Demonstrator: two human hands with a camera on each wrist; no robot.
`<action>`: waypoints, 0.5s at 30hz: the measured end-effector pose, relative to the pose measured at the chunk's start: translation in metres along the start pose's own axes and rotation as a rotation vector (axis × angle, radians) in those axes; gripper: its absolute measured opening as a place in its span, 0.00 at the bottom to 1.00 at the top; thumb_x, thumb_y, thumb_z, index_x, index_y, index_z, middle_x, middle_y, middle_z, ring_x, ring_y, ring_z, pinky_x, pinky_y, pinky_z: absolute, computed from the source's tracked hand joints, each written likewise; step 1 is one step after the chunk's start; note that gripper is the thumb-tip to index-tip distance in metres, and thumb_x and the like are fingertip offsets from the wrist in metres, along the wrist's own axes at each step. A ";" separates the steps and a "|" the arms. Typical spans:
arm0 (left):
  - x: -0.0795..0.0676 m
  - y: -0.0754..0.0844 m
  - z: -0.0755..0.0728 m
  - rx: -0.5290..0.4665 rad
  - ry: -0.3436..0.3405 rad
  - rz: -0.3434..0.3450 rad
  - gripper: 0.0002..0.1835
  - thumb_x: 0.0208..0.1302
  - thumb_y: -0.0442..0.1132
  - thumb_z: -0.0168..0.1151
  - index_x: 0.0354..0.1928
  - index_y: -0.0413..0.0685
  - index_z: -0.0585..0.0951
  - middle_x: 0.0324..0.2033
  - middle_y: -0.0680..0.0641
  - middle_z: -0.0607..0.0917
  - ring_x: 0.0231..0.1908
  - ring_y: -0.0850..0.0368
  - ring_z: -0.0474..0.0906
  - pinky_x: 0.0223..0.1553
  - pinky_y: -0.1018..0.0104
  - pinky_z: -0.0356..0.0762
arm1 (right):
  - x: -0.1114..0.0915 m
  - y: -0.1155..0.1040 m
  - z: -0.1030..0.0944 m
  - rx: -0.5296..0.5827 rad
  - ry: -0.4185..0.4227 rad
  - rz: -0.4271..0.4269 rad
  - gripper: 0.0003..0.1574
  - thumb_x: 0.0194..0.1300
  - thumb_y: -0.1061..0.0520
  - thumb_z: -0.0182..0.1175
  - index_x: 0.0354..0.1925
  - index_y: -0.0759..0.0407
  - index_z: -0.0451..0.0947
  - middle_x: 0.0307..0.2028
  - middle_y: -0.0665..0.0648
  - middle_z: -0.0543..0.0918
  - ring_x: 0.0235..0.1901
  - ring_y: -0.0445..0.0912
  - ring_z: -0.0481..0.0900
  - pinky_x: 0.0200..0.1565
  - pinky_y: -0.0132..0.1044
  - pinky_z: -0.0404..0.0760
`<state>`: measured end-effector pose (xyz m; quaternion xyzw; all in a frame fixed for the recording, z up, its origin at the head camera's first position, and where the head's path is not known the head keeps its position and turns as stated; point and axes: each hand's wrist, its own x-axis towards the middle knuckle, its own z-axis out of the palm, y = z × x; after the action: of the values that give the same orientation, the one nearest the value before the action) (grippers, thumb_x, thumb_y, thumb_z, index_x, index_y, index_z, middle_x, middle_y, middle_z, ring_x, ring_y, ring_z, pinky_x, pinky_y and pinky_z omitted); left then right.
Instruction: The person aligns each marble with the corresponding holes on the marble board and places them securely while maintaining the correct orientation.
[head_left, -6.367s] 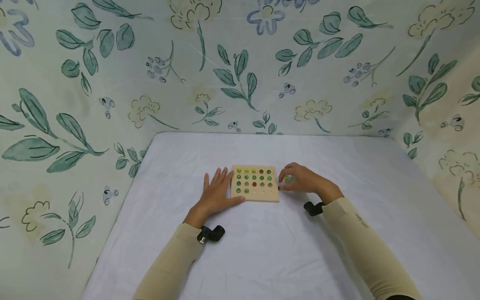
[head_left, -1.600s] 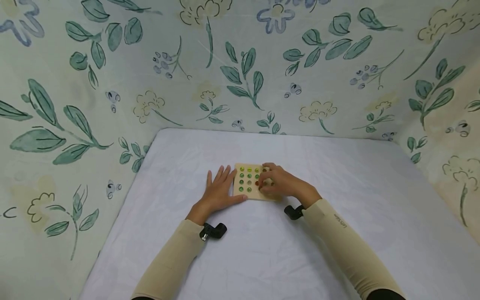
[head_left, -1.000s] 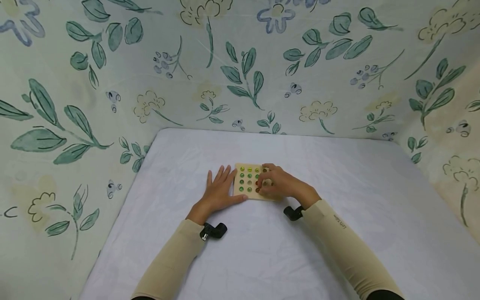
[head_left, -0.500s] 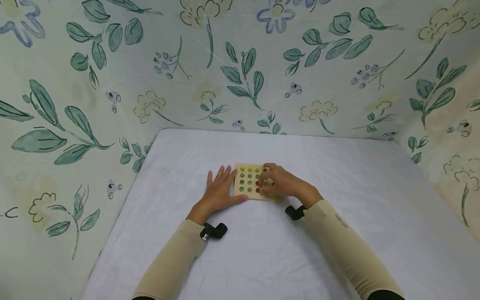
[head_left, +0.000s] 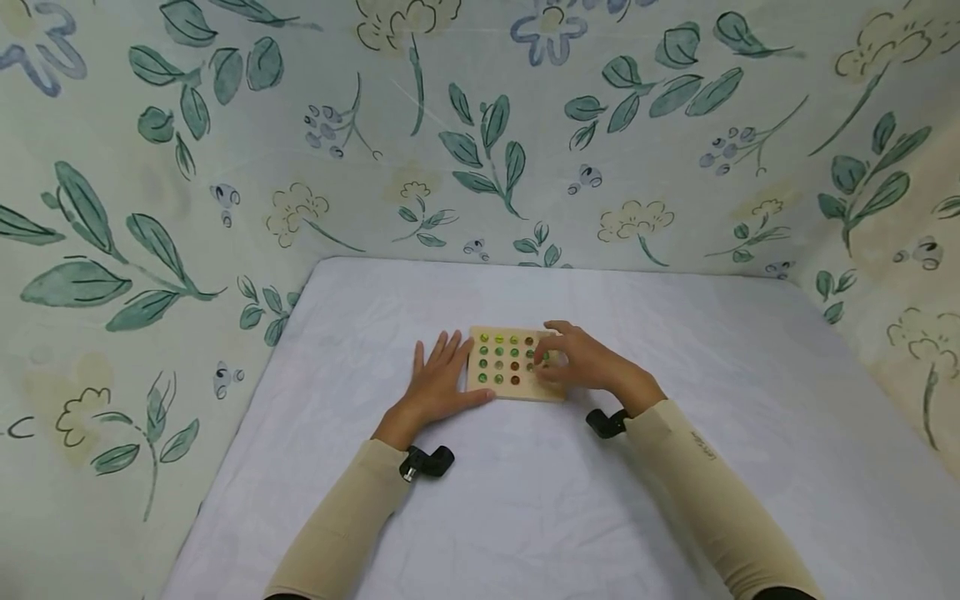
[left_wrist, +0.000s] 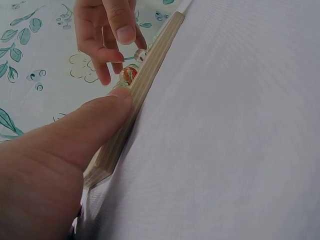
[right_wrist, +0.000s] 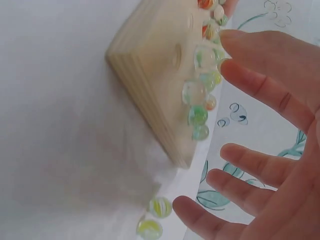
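A pale wooden board [head_left: 501,392] lies on the cloth, with rows of glass marbles in its hollows. Most are green or yellow; a red marble [head_left: 515,380] sits in the nearest row. My left hand [head_left: 431,392] lies spread at the board's left side, its thumb [left_wrist: 112,110] pressing on the near edge. Over the board's right part hovers my right hand [head_left: 581,358], its fingers apart and nothing between them. In the right wrist view, two bare hollows show near the board's corner, and clear marbles [right_wrist: 194,93] stand beside the right fingertips.
Two loose yellow-striped marbles, one nearer the board [right_wrist: 160,206] and one farther off [right_wrist: 150,229], lie on the white cloth [head_left: 480,500] beyond the board's right side. A floral backdrop [head_left: 420,167] rises behind the table. Each wrist wears a small black camera.
My right hand went from right of the board to over it, and a red marble now sits in the nearest row. It has since drawn back rightward. The left hand stays put.
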<state>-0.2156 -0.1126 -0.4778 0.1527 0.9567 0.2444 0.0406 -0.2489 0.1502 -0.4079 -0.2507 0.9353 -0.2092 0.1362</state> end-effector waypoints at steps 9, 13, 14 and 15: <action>0.000 0.000 0.000 0.007 -0.002 -0.005 0.57 0.52 0.75 0.58 0.76 0.53 0.51 0.75 0.47 0.46 0.75 0.49 0.33 0.69 0.43 0.20 | -0.010 0.016 -0.009 -0.006 0.041 0.072 0.08 0.59 0.50 0.68 0.38 0.46 0.82 0.70 0.67 0.58 0.67 0.66 0.57 0.62 0.63 0.63; 0.001 0.000 0.000 -0.003 -0.014 -0.008 0.57 0.51 0.75 0.58 0.77 0.54 0.50 0.76 0.47 0.45 0.75 0.50 0.32 0.68 0.44 0.19 | -0.015 0.022 -0.012 -0.007 0.046 0.105 0.09 0.59 0.51 0.68 0.40 0.47 0.81 0.70 0.67 0.58 0.67 0.66 0.57 0.62 0.63 0.63; 0.001 0.000 0.000 -0.002 -0.015 -0.008 0.57 0.51 0.75 0.58 0.77 0.54 0.50 0.76 0.47 0.45 0.75 0.50 0.31 0.68 0.44 0.18 | -0.016 0.024 -0.013 -0.009 0.048 0.107 0.09 0.59 0.52 0.68 0.40 0.48 0.81 0.70 0.67 0.58 0.67 0.66 0.57 0.62 0.64 0.63; 0.001 0.000 0.000 0.000 -0.015 -0.008 0.57 0.51 0.75 0.58 0.77 0.54 0.50 0.76 0.47 0.45 0.75 0.50 0.31 0.68 0.44 0.18 | -0.017 0.026 -0.014 -0.009 0.049 0.109 0.10 0.59 0.52 0.68 0.41 0.49 0.81 0.70 0.68 0.58 0.67 0.66 0.57 0.62 0.64 0.62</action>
<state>-0.2164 -0.1124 -0.4776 0.1509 0.9570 0.2430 0.0487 -0.2503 0.1845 -0.4047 -0.1948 0.9516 -0.2032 0.1232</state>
